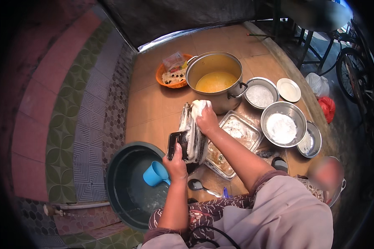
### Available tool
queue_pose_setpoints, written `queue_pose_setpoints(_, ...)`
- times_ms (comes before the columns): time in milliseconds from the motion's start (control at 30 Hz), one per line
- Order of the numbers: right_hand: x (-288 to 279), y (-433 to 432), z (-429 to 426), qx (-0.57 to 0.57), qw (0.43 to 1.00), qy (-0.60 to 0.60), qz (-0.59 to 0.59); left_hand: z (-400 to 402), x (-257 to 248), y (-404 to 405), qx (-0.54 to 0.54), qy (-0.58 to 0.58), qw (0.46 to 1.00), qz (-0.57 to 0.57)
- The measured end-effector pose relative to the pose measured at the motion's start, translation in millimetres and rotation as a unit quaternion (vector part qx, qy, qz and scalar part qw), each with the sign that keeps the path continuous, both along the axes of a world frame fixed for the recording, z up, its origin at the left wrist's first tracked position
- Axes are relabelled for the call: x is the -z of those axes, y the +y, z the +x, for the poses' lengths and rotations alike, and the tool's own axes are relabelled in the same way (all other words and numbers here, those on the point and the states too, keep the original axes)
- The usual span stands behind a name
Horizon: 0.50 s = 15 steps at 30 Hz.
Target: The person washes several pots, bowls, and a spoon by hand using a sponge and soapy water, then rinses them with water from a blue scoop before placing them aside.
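My left hand (176, 165) grips the black handle (176, 141) of a dark, soot-stained pan (193, 146), which is tilted on its side and streaked with white suds. My right hand (207, 120) presses a foam-covered scrubber (200, 107) against the pan's upper rim; the lather hides what the scrubber is made of. Just beyond the pan stands a large metal stockpot (214, 59) with cloudy yellow liquid inside. Under my right forearm lies a rectangular metal baking tin (227, 168), wet and smeared inside. A large spoon (202, 186) rests on the tiles close to my knees.
At left, a dark green basin (112, 186) holds water and a blue dipper (154, 174); a tap (51, 210) runs into it. An orange basket (159, 79) contains food scraps. Metal bowls (304, 137) with suds and a white plate (288, 89) sit right. A bicycle (350, 74) stands beyond the ledge.
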State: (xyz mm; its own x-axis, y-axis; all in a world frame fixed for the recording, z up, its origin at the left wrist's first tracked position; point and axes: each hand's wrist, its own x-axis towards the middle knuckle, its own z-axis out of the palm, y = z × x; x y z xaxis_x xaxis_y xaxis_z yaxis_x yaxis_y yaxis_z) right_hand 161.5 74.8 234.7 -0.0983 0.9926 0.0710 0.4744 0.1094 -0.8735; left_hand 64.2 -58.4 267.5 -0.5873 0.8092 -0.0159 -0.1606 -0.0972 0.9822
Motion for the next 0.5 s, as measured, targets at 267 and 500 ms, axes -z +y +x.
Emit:
queue_pose_setpoints(267, -4, -54, -28, -0.007, 0.976, 0.155, 0.152, -13, -3, -5, -0.043, -0.026, 0.998, -0.032)
queue_pose_setpoints(500, -28, -81, -45, -0.051, 0.965, 0.065, 0.247, -29, -11, -9, -0.039, -0.088, 0.995, 0.024)
